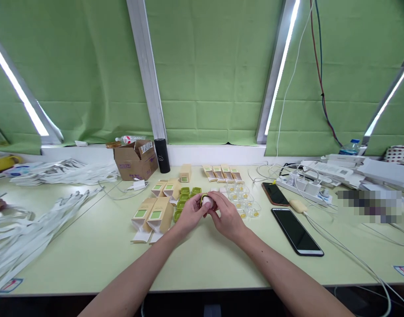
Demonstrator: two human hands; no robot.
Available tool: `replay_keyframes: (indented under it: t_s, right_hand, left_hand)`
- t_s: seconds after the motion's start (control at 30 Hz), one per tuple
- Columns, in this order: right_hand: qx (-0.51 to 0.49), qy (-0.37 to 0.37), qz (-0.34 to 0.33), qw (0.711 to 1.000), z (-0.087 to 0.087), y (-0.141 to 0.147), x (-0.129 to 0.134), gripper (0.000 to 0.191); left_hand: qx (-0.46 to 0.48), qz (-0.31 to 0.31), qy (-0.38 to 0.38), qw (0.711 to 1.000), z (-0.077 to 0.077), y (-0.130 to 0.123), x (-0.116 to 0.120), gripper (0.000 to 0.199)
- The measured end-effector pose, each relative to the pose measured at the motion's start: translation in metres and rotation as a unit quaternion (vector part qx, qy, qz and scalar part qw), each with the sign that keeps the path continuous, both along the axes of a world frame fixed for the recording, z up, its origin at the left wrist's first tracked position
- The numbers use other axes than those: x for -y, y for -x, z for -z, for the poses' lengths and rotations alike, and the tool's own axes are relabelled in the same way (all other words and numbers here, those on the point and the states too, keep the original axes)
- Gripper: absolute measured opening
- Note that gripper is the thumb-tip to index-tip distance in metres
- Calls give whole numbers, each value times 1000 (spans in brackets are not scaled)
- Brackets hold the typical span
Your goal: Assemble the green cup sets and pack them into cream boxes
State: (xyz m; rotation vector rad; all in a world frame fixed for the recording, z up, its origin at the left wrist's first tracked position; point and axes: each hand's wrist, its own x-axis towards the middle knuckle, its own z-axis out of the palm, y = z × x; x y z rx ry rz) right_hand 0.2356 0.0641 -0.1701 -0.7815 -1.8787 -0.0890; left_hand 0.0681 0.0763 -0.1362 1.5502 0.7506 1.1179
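One green-rimmed cup (202, 197) with a pale piece (207, 201) in it sits between our left hand (189, 214) and right hand (227, 216), raised over the tabletop (205, 264). Both pinch the cup from opposite sides, the left thumb at the front; some fingertips are hidden, so we cannot tell how hard they press. To do this well, we should hold the cup level, steady its side with the left, and press the piece evenly with the right, since a lopsided push might tilt it. Light pressure seems wise on such a small part. We should mind our wrists too: green cups (181, 205) lie just left, clear covers (233, 196) just right.
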Motion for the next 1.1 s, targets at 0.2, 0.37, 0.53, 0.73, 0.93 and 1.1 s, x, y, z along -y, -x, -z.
replay_keyframes:
  t_s: [0.2, 0.37, 0.53, 0.73, 0.93, 1.1]
  right_hand:
    - [-3, 3, 5, 1000, 2, 0, -1, 50]
    - [0, -6, 12, 1000, 3, 1, -1, 49]
    - [8, -12, 17, 1000, 2, 1, -1, 48]
    - [1, 0, 0, 1000, 0, 0, -1, 46]
    - [-26, 57, -24, 998, 0, -2, 0, 50]
    - [-68, 113, -29, 991, 1, -2, 1, 48]
  left_hand:
    - [8, 11, -7, 1000, 1, 0, -2, 55]
    - [7, 9, -18, 1000, 1, 1, -2, 53]
    - [4, 10, -28, 1000, 2, 2, -3, 52]
    - [2, 5, -32, 999, 7, 3, -7, 52]
    - [-13, 0, -28, 1000, 9, 3, -10, 60]
    - [-2, -4, -9, 1000, 12, 4, -13, 65]
